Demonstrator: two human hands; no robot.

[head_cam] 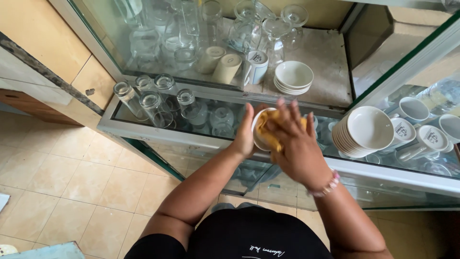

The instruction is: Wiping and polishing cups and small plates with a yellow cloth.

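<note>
- The left hand (245, 136) cups a small round white ceramic bowl (258, 128) from its outer side, fingers wrapped behind the wall and thumb near the rim; its grip is closed around the bowl, which is tilted with its mouth turned toward the right hand
- The right hand (293, 144) presses a soft crumpled mustard-yellow cloth (268, 134) into the bowl's hollow; its fingers are spread and curled over the cloth, so this grip is clenched on the fabric; a pink beaded bracelet (327, 186) circles the wrist
- Bowl and cloth are held in the air between the two hands, in front of the metal-framed glass cabinet (158, 135) and above its lower shelf
- On the cabinet's speckled upper shelf stands a short stack of smooth white saucers (293, 76), and beside it two beige mugs lying on their sides (219, 63) and a white printed mug (258, 64); clear stemmed glasses (282, 24) crowd the back
- Lower down, clear glass tumblers (155, 103) stand in a row to the left of the hands; to the right leans a tall stack of white plates (362, 132), just beside white mugs tipped on their sides (421, 136)
- Below lies a glossy beige tiled floor (72, 177)
</note>
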